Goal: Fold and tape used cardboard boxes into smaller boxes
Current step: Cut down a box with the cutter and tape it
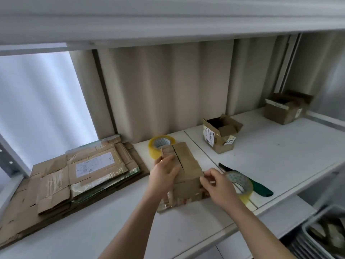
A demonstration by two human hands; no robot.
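Left hand (164, 174) lies on top of the small cardboard box (183, 176), fingers fairly straight and pressing the closed flaps down. Right hand (217, 186) is at the box's right edge, fingers curled, thumb and forefinger pinching at the corner; whether a tape end sits between them, cannot tell.

Box stands on the white shelf (270, 152), about mid-frame, near the front edge. Top flaps meet along a dark seam running front to back. Lower front face looks creased, with old tape.

All else placed from the box:
- Behind it, touching or nearly so: a yellowish tape roll (158, 146), partly hidden by the box.
- Just right of it, behind the right hand: a second tape roll (240, 186), lying tilted.
- Right again, beyond that roll: a green-handled knife (261, 189), blade pointing toward the back.
- Left of it: a stack of flattened cardboard (71, 176), labels and old tape showing.
- Behind and right: an open small box with labels (220, 135); further right at the back, another open box (287, 107).
- Below right, under the shelf: a grey bin (317, 228), contents unclear.
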